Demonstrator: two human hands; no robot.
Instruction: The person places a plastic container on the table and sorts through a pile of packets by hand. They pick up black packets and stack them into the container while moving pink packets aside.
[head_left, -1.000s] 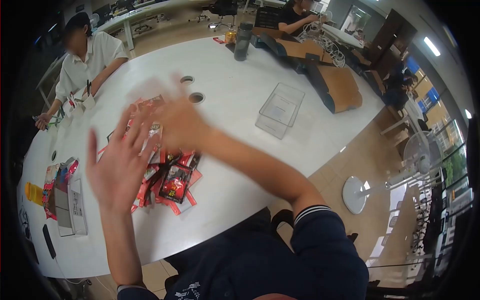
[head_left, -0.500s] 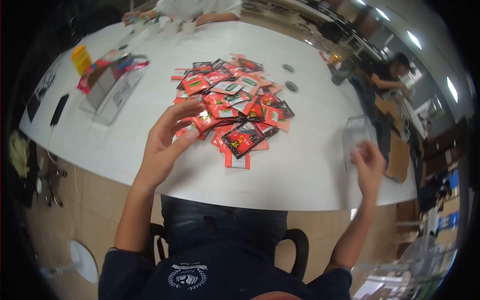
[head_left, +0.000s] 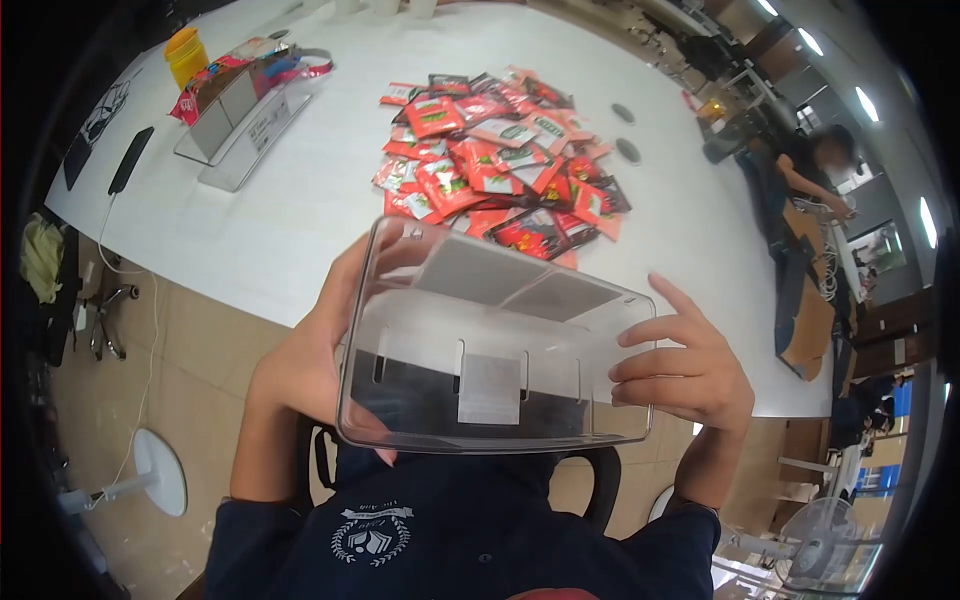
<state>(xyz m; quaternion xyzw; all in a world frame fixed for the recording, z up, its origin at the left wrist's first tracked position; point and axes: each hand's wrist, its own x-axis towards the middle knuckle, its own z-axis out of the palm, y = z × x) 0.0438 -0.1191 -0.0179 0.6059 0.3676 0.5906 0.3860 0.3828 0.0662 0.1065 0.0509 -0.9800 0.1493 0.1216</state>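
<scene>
On my feed I read the clear rectangular open box (head_left: 480, 435) as smooth, glossy plastic, its rim catching light; the white rectangular label (head_left: 490, 390) on it looks like matt paper. The red, black and white flat sachets (head_left: 440, 115) have a crinkled, shiny film finish. Beneath them I see a smooth white surface (head_left: 320, 220) with a soft sheen. The yellow cylindrical container (head_left: 186, 58) looks like smooth plastic, and the transparent angled holder (head_left: 245, 150) like glossy clear plastic. I make out matt brown cardboard (head_left: 803, 335), matt navy shirt cloth (head_left: 440, 530) and smooth beige floor tiles (head_left: 200, 360).
</scene>
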